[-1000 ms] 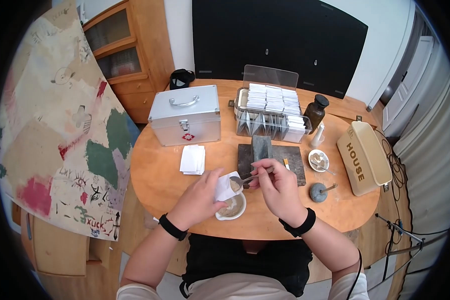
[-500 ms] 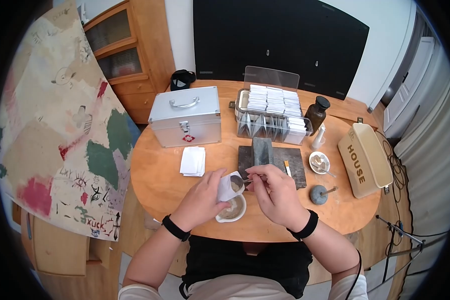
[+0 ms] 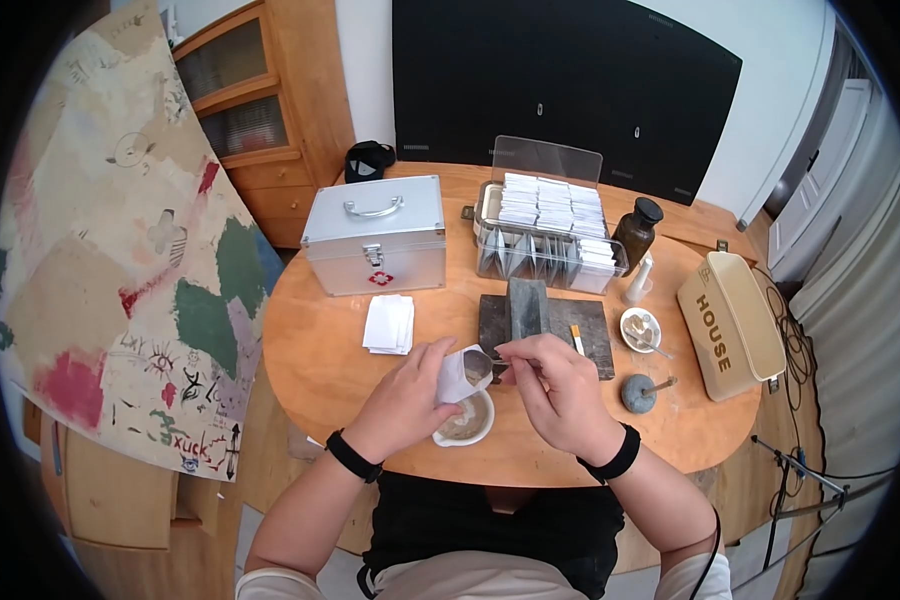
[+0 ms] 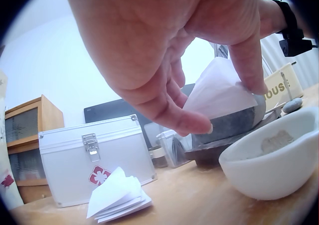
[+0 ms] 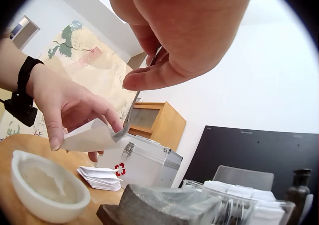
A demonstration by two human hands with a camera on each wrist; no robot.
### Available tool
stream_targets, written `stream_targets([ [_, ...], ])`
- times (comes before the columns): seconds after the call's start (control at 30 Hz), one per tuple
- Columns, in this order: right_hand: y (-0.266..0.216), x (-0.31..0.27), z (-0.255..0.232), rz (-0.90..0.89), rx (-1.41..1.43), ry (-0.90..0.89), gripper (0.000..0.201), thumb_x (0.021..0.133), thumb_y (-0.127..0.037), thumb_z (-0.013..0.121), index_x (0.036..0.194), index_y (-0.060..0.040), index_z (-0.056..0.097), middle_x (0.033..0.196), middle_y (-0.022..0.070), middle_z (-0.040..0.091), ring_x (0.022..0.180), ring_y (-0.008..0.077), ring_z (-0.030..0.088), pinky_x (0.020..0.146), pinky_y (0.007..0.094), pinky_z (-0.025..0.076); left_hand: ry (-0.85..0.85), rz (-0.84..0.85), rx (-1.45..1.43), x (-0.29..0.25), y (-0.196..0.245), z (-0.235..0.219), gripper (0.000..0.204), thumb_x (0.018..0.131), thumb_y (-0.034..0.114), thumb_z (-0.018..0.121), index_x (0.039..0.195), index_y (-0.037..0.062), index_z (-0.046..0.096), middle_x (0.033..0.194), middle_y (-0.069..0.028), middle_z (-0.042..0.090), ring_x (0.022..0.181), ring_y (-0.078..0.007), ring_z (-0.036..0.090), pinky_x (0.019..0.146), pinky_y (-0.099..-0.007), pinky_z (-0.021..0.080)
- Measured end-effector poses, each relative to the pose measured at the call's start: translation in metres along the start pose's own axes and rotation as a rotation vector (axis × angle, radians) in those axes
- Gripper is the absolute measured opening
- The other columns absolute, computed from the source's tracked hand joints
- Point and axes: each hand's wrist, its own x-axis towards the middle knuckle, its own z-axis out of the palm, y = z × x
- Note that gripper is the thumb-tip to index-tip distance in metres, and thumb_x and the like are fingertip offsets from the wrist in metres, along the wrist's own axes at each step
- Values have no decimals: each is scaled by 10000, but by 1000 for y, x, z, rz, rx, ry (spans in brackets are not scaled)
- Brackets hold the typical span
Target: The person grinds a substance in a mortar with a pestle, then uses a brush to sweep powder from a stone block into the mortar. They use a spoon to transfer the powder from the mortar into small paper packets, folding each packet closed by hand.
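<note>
My left hand (image 3: 400, 400) holds a small white paper packet (image 3: 454, 380) between thumb and fingers, its open mouth tilted to the right. Some brownish powder shows inside that mouth. In my right hand (image 3: 557, 392), thumb and fingertips pinch the handle of a metal spoon (image 5: 134, 109). The spoon's bowl end reaches the packet's mouth. Below the packet stands a white mortar (image 4: 269, 177) with a pouring lip and pale brown powder in it; the packet and left hand partly cover it in the head view.
A stack of white papers (image 3: 388, 325) lies before a silver case (image 3: 375, 240). Behind my hands, a grey stone block (image 3: 527, 308) rests on a dark board (image 3: 595, 325). To the right are a small dish (image 3: 640, 329), a round grey stone with a stick (image 3: 638, 393) and a beige box (image 3: 730, 330).
The spoon's bowl, visible over the packet's mouth a second ago, has gone lower into it. My right hand has shifted slightly toward me, while my left keeps its grip on the packet.
</note>
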Motion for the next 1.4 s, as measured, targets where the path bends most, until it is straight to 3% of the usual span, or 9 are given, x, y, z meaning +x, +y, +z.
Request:
stream_targets([
  [0.23,11,-5,3,219,179,115,144,1049,-7,557,1156,17,650,992,117,703,797,165,739,754,293,614,-29,-50,-23,0,-1,-1,900,771,150,889,1502,12,383,1352,-247,551,1271,-420,574,1055,-455,488],
  [0.47,31,-11,-5,473,766,377,153,1101,-99,507,1204,-15,583,1074,127,676,838,177,712,772,321,622,75,-120,-53,-10,-32,-2,916,792,142,900,1512,-3,353,1377,-225,547,1273,-361,593,991,-419,567],
  [0.5,33,-15,-5,467,776,373,153,1101,-99,507,1204,-15,583,1074,127,676,838,177,712,772,321,622,142,-240,-154,-11,-38,-6,881,796,161,892,1487,-15,374,1381,-244,544,1269,-391,586,1012,-439,539],
  [0.67,40,-45,21,457,628,257,140,1089,-55,519,1176,15,603,1061,115,687,838,164,723,767,304,615,466,-352,-226,12,-119,-20,828,773,181,906,1414,-47,434,1353,-261,553,1249,-414,576,1040,-458,502],
  [0.83,26,-59,37,308,197,26,115,1055,-4,553,1127,15,641,945,103,711,839,169,746,752,285,594,694,-550,145,41,-161,-25,700,746,187,920,1253,-59,505,1284,-259,571,1204,-419,580,1016,-465,509],
  [0.97,21,-58,34,339,145,-35,125,1028,28,562,1104,41,660,978,161,686,881,223,761,769,322,613,666,-752,149,55,-177,-23,726,726,231,938,1239,-57,513,1285,-262,589,1202,-420,600,1012,-468,522],
  [1.17,14,-58,22,249,79,-21,151,1053,-12,552,1149,17,664,981,127,711,876,205,753,770,316,590,587,-785,158,56,-198,-19,777,713,259,951,1258,-53,494,1306,-271,582,1227,-416,601,1022,-467,525],
  [1.37,20,-54,32,129,-5,-56,194,1066,-22,523,1189,20,667,1045,162,697,941,255,744,806,325,577,724,-913,357,47,-126,-20,794,742,319,927,1277,-41,463,1337,-264,563,1264,-411,576,1062,-475,478],
  [1.4,23,-55,35,110,6,-59,221,1045,-22,540,1229,17,655,1054,180,688,903,305,722,802,385,569,698,-817,362,44,-120,-13,805,773,417,889,1285,-54,484,1335,-267,582,1280,-405,565,1081,-461,461],
])
